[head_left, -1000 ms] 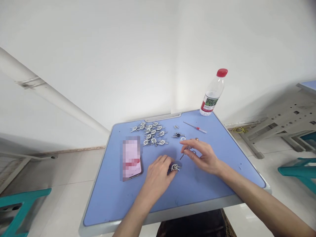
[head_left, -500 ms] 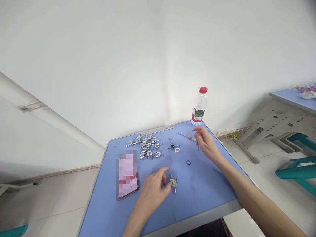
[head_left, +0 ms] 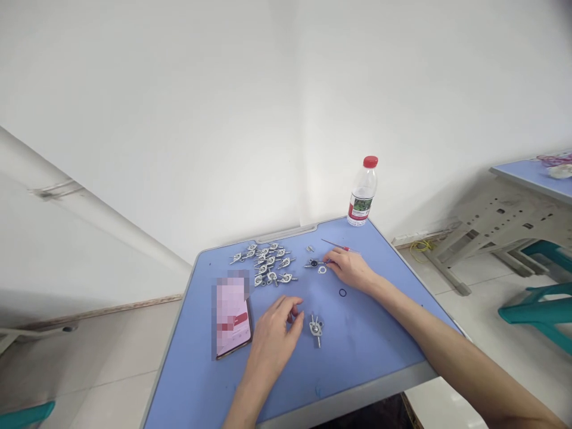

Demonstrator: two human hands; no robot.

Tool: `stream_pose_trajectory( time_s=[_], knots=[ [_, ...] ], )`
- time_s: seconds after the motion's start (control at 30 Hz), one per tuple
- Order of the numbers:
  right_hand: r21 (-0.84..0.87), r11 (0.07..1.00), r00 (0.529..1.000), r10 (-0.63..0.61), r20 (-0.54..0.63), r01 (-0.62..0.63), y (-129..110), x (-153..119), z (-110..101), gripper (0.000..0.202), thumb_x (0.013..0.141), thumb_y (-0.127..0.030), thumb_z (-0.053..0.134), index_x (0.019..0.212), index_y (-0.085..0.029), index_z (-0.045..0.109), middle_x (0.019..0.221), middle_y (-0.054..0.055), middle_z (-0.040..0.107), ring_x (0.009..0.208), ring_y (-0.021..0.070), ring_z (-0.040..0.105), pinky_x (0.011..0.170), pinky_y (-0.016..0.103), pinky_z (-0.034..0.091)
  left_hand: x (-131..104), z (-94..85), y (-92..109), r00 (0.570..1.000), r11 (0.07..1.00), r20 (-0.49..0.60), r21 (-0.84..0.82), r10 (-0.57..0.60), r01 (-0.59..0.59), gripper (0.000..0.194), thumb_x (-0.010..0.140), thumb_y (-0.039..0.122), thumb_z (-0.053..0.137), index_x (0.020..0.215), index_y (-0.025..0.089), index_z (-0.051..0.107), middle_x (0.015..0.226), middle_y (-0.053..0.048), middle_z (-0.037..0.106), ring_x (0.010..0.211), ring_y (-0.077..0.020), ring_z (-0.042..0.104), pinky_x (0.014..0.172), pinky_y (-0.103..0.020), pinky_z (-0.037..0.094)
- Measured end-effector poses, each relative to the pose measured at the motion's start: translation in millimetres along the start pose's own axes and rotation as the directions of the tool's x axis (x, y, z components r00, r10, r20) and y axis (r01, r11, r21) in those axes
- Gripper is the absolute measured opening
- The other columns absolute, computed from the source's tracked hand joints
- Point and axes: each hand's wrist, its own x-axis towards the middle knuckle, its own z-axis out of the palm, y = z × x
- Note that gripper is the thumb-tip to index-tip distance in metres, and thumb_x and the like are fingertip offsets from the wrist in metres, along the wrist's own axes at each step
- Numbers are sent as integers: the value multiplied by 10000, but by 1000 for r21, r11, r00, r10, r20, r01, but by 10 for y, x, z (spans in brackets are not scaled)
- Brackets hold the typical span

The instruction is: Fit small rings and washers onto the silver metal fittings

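Note:
My left hand (head_left: 277,325) hovers low over the blue table, fingers loosely curved and apart, holding nothing. Just right of it lies a metal valve (head_left: 316,328) with an oval flange and thin pipe stubs. Farther back, my right hand (head_left: 349,267) has its fingertips closed at the right end of another valve (head_left: 314,263), whose round centre is black. That valve still appears to lie on the table. A pale flat gasket (head_left: 322,270) sits just below it. Nearer me is a black O-ring (head_left: 342,292). A screwdriver (head_left: 335,244) with a red part lies behind my right hand, partly covered.
Several similar valves (head_left: 270,262) lie clustered at the back left. A phone (head_left: 235,322), partly blurred out, is left of my left hand. Small metal pieces (head_left: 310,248) lie near the back. A red-capped bottle (head_left: 360,199) stands at the back right corner of the table (head_left: 357,357).
My right hand has moved left and down from beside the screwdriver to the black-centred valve. My left hand has drawn slightly left, away from the nearer valve.

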Motion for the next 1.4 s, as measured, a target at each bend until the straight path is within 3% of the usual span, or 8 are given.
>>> stream_pose_trajectory(
  time_s=[0.27,0.4,0.57,1.03,1.17,1.4],
  knots=[
    [16,1000,995,-8,101,7,-52,-90,-107,114,885,-118,538,895,-198,619,938,24,666,787,142,602,644,224,363,-13,-13,18,999,999,20,-24,42,-42,225,860,151,473,1020,230,610,881,-5,610,810,-162,595,725,-302,469],
    [38,999,991,-5,133,0,-82,-141,-155,112,859,-108,538,849,-193,610,886,23,665,729,144,578,617,231,350,-32,-26,44,991,992,82,-77,109,-103,306,845,83,436,1050,234,605,1003,-26,613,894,-167,593,804,-317,477],
    [92,996,987,-14,162,-1,-111,-178,-218,118,845,-109,526,810,-190,604,799,22,653,680,144,562,601,231,357,-33,-41,64,985,992,135,-77,111,-101,343,828,53,427,1054,241,604,1036,-24,606,914,-169,587,813,-316,474],
    [174,985,985,-38,165,9,-11,-222,-283,189,866,-103,470,833,-192,634,821,25,677,709,152,586,632,241,389,-3,-41,36,995,995,81,-77,65,-58,251,875,121,438,1020,218,619,970,-27,614,881,-170,594,793,-315,477],
    [198,980,987,-36,156,4,20,-225,-277,105,859,-168,538,831,-194,635,812,17,675,702,153,583,628,248,392,-6,-47,43,996,995,62,-85,62,-57,236,880,144,444,1008,220,627,964,-33,623,876,-179,597,790,-325,481],
    [96,995,987,-44,156,29,23,-219,-188,120,831,-139,550,771,-196,637,781,28,662,666,156,565,585,249,364,-18,-39,47,998,993,33,-108,57,-53,230,881,163,449,997,222,639,950,-31,628,859,-175,590,785,-321,477]
  ],
)
